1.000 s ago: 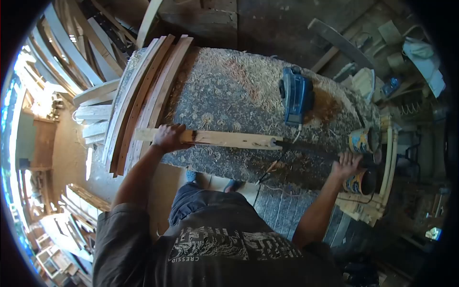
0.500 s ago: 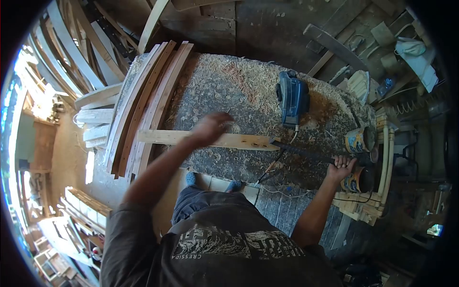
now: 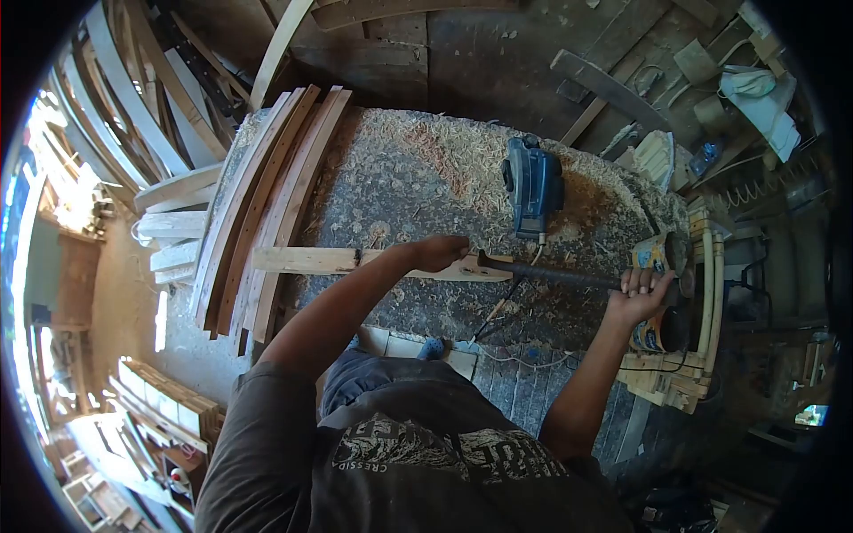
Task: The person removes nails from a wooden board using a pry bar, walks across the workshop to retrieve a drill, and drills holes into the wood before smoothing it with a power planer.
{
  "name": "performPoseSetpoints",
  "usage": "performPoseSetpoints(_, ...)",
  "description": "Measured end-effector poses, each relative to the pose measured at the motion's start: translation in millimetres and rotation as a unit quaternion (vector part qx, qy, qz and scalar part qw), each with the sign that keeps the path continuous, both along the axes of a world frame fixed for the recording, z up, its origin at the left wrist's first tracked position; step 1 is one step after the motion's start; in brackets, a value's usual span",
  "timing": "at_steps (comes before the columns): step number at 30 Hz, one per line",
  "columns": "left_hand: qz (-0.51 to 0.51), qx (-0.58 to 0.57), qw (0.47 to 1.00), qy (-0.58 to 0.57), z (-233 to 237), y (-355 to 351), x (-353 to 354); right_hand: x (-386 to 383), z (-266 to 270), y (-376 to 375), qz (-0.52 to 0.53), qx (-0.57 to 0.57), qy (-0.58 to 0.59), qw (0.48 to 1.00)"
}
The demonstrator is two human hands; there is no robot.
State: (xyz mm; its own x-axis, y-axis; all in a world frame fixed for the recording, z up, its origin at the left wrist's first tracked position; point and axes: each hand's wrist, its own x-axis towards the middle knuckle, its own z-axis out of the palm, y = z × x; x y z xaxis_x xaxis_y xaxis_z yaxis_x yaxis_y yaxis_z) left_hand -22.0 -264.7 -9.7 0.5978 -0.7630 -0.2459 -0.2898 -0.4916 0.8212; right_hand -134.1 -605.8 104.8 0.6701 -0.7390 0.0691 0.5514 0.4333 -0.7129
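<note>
My right hand (image 3: 641, 295) is wrapped around one end of a long dark pry bar (image 3: 569, 274). The bar's bent tip lies over the right end of a pale wooden plank (image 3: 311, 259). Close to that tip, my left hand (image 3: 442, 253) is closed above the plank, with its fingers drawn together; whatever they may hold is too small to make out. The plank lies crosswise on the workbench (image 3: 391, 182), its left end at the curved wooden pieces (image 3: 289, 200). A dark mark shows on the plank left of my forearm.
A blue electric planer (image 3: 535, 185) sits among wood shavings (image 3: 453, 155) on the bench, its cord trailing towards me. Two yellow-labelled tins (image 3: 651, 255) stand at the right edge beside bamboo-like poles (image 3: 711, 293). Curved timber (image 3: 133, 89) leans at the left.
My left hand has moved right and down along the plank, beside the bar's tip. The bar has shifted left, further over the plank's end.
</note>
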Motion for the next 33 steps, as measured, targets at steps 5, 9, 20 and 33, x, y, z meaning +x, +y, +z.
performPoseSetpoints(5, 0.012, -0.146, 0.988, 0.052, -6.3, 14.3, 7.1, 10.6, 20.1, 18.1, -0.007, -0.033, -0.005, 0.999)
performPoseSetpoints(9, 0.094, -0.143, 0.977, 0.127, 32.0, 23.0, 6.8, 11.4, 29.4, 34.6, -0.009, -0.075, 0.005, 0.997)
performPoseSetpoints(20, 0.128, 0.153, 0.95, -0.239, 49.2, 47.5, 5.5, 28.1, 75.9, 121.5, 0.184, -0.238, -0.018, 0.954)
performPoseSetpoints(33, 0.141, 0.218, 0.931, -0.258, 4.8, 236.2, -49.5, 53.3, 94.8, 279.4, 0.356, -0.572, -0.013, 0.739)
